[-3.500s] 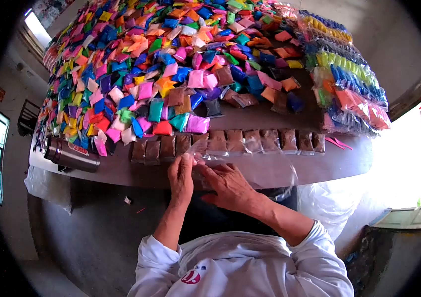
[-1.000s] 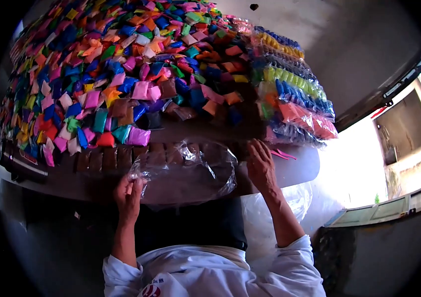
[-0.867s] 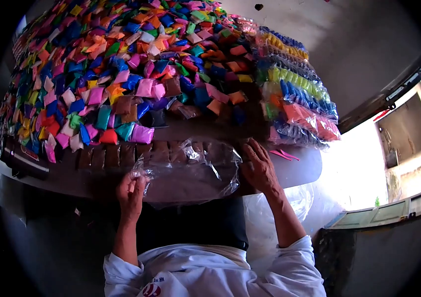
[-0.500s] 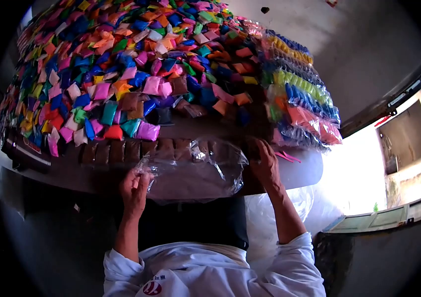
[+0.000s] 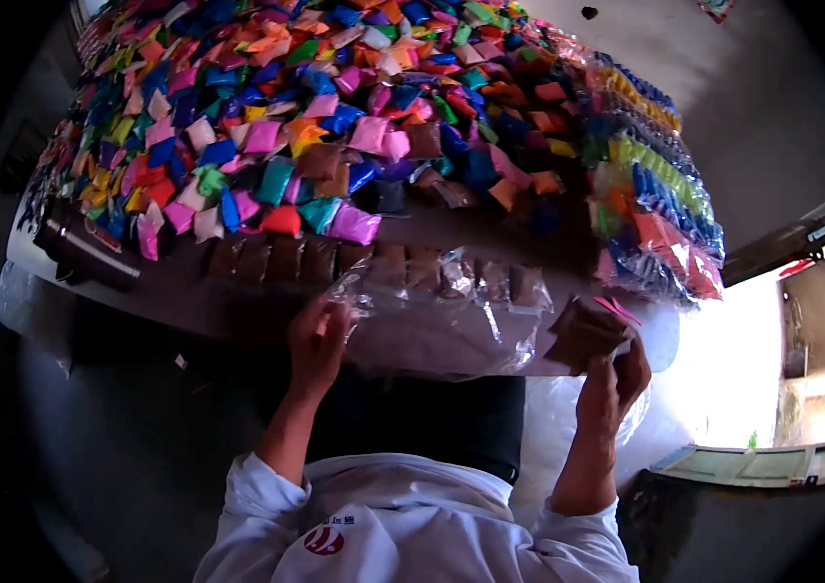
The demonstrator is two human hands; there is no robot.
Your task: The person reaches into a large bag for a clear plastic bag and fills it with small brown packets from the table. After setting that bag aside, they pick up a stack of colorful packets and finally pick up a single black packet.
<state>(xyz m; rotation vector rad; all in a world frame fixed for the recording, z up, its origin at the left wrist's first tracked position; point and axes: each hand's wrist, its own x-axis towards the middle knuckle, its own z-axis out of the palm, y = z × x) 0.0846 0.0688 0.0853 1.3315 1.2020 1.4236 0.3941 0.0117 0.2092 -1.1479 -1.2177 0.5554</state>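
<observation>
My left hand [image 5: 318, 340] pinches the left edge of a clear plastic bag [image 5: 432, 340] that lies along the table's front edge. My right hand [image 5: 616, 374] grips a brown packet [image 5: 584, 333], lifted at the bag's right side. A row of brown packets [image 5: 318, 260] runs across the table just behind the bag, and the clear film overlaps the ones on the right. Pink strips [image 5: 616, 310] show beside the held packet.
A large heap of colourful packets [image 5: 262, 136] covers the back of the table [image 5: 267, 321]. Stacked clear bags of sorted packets [image 5: 660, 194] stand at the right. A dark cylindrical object [image 5: 87, 251] lies at the left edge.
My right hand has drawn back towards me and to the right, and the brown packet now shows raised in it. My left hand still holds the bag. The whole view has shifted.
</observation>
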